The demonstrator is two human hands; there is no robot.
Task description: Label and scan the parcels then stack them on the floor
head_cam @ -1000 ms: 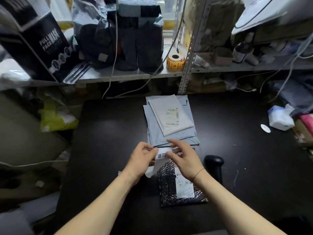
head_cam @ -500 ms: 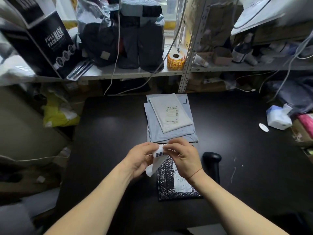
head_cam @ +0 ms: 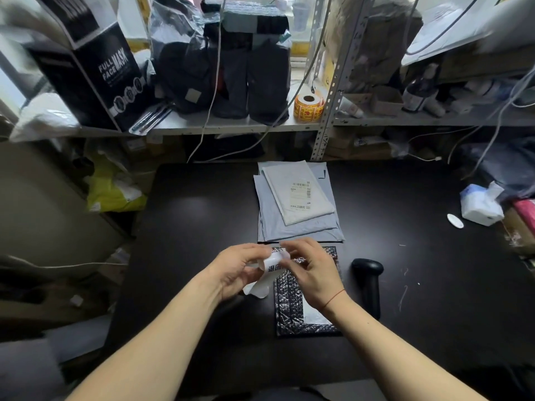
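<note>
Both grips, left hand and right hand, pinching the label: peel slowly, keep it flat, then press squarely onto the black parcel.

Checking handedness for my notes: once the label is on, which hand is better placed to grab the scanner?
Right, probably. Both hands pinch the label, but the scanner lies right of the black parcel, beside the right hand; the left hand would have to cross over.
</note>
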